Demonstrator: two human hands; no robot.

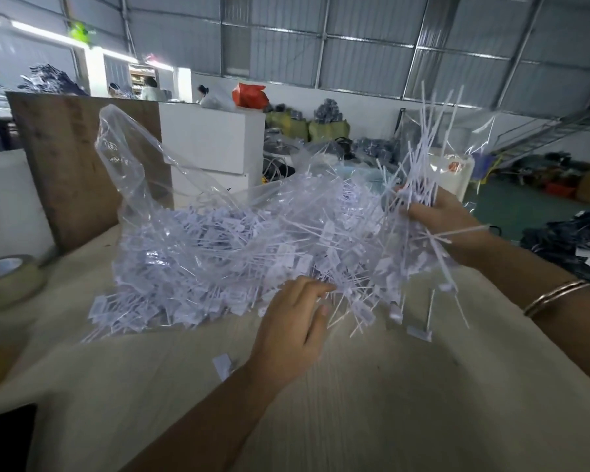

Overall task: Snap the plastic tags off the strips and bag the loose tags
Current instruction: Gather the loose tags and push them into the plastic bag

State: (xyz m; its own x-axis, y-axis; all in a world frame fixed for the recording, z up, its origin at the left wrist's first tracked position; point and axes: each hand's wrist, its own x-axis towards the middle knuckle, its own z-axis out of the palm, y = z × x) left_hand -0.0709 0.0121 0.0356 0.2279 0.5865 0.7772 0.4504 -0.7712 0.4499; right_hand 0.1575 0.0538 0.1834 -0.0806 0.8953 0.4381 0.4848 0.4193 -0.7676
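Head view: tangled translucent-white tags (239, 253)

We see the left hand (292, 327) reaching toward 12 o'clock, palm down, fingers (315, 289) loosely curled. At 2 o'clock the right hand (433, 212) is raised, fingers gripping, a bangle on its forearm.

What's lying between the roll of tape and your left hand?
In the head view, the clear bag heaped with loose tags, between tape roll and left hand.
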